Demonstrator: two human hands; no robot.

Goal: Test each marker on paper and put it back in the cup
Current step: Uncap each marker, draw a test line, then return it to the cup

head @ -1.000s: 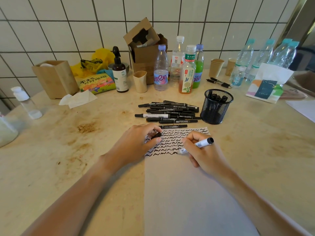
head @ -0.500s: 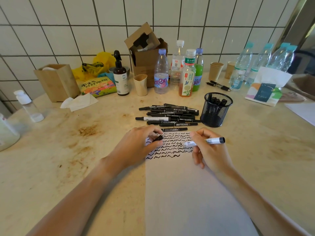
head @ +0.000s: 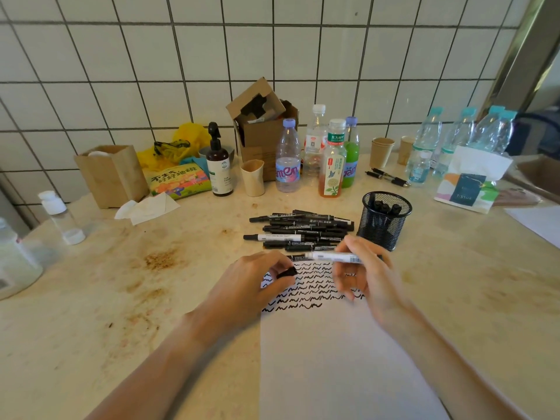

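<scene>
White square wall tiles [head: 303, 56] with dark grout run behind a beige stone-look desk [head: 91, 313], stained brown at its left. Metal frame strip [head: 521, 53] slants at top right. Soft even light, no hard shadows. Floor not in view.

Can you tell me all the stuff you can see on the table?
marker: one, white barrel, held over the paper
cap: one, black, pinched
paper: one white sheet, rows of black squiggles
marker pile: many, mostly black, behind the paper
mesh cup: one, black, markers inside, right of pile
bottles: several, clear, orange and green, at the back
paper cups: brown, back right
cardboard box: one, brown, by the wall
left hand: pinches the cap
right hand: holds the marker
</scene>
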